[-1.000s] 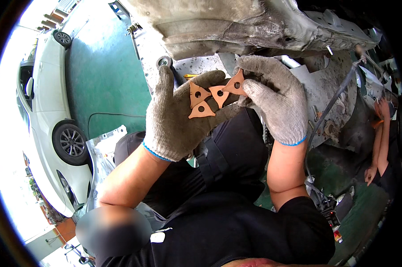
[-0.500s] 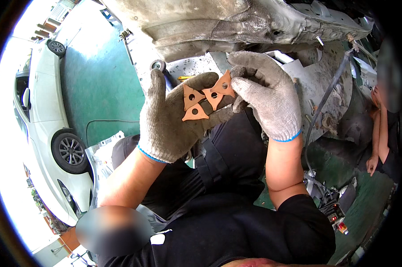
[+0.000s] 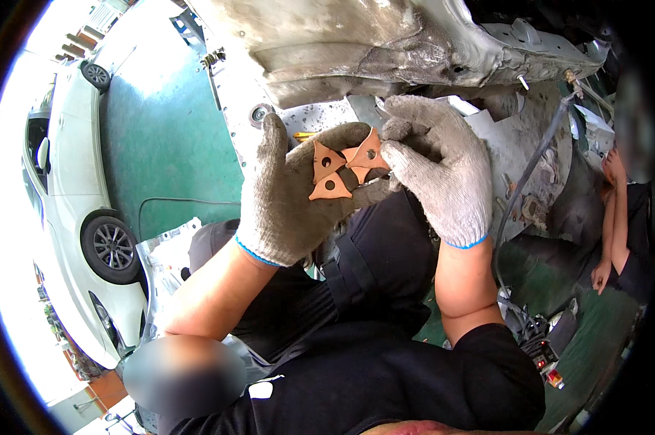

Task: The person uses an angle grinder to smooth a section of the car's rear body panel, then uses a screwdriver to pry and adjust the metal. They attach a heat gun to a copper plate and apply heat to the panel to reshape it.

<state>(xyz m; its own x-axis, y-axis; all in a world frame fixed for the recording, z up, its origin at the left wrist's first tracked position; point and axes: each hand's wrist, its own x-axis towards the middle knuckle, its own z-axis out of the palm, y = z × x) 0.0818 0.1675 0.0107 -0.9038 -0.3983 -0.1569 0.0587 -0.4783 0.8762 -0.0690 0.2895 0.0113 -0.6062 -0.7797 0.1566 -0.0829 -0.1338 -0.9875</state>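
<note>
Copper plate point(image 3: 361, 154) shifted down over its neighbour since earlier, now upper centre; right hand point(image 3: 447, 170) pinches its corner. Left hand point(image 3: 280, 196) spread palm-up, three other plates point(image 3: 330, 193) on it.

Your left glove point(image 3: 288, 196): off-white knit, smudged grey-brown over palm and fingers. Your right glove point(image 3: 451, 174): same off-white, grimed darker at the fingertips; both cuffs point(image 3: 466, 243) edged bright blue. Plates point(image 3: 331, 193): flat copper-orange, dark round holes. Your shirt point(image 3: 414, 370): solid black, one white patch point(image 3: 261, 390). Your trousers point(image 3: 385, 254): black. Large panel point(image 3: 356, 43): dirty cream, brown-grey blotches. Surface beneath it point(image 3: 314, 116): white, dark-speckled. Floor point(image 3: 172, 138): green, whitish glare. Car point(image 3: 77, 177): white; tyres black, spokes silver-grey.
</note>
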